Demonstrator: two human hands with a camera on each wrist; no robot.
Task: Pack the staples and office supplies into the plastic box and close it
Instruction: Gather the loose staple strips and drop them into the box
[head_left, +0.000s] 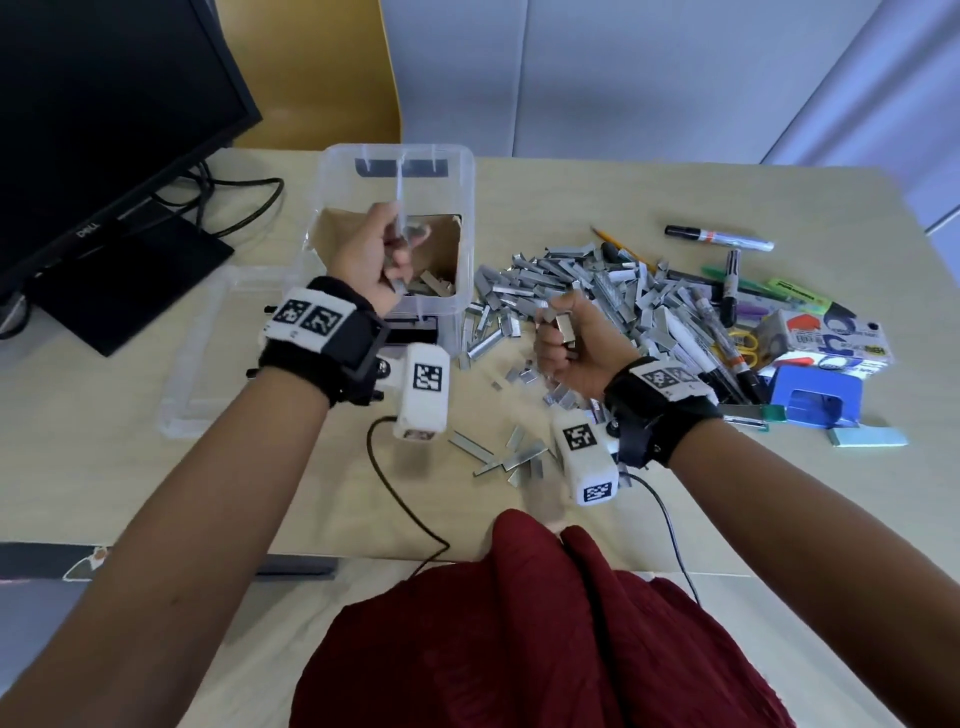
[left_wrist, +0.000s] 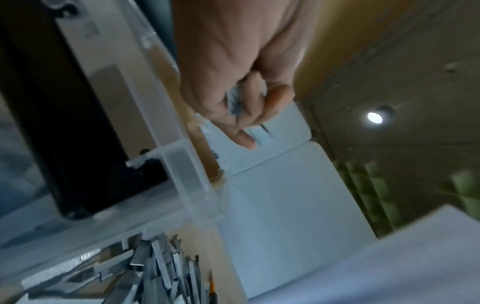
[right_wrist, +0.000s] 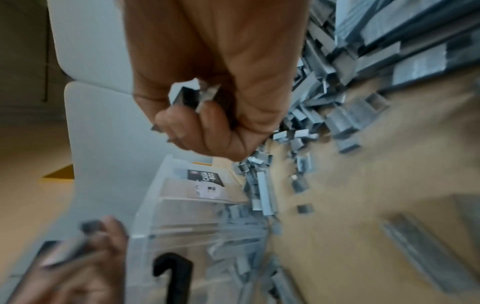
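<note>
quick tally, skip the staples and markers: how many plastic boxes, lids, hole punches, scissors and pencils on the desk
clear plastic box: 1
clear lid: 1
blue hole punch: 1
yellow-handled scissors: 1
pencil: 1
total: 5

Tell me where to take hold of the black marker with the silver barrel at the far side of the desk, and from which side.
Grip the black marker across the middle of its silver barrel, coming straight down from above. It lies flat on the desk, apart from the staple pile, with both long sides free for thumb and fingers.
</note>
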